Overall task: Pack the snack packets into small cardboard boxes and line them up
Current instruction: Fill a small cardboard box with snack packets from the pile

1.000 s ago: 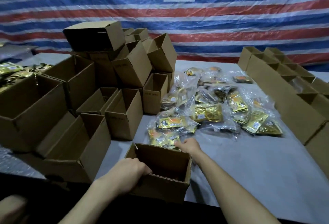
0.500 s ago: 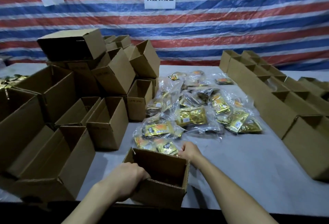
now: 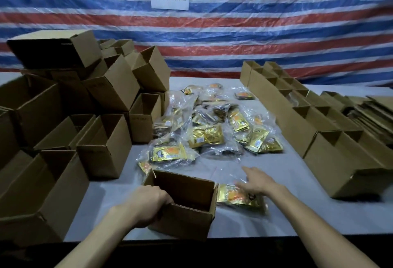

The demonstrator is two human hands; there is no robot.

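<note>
A small open cardboard box stands at the table's near edge. My left hand grips its near left rim, fingers curled over the edge. Right of the box lies a gold and orange snack packet in a clear bag. My right hand lies over that bag with its fingers stretched out and blurred. Behind the box, a heap of bagged snack packets covers the middle of the table.
Several empty open boxes are stacked and scattered on the left. A row of lined-up boxes runs along the right, with flattened cardboard beyond it. Grey table surface shows near the front edge. A striped tarp hangs behind.
My right hand left the far rim of the box and moved to its right, where a bagged packet now lies under it. My left hand keeps its grip on the box.
</note>
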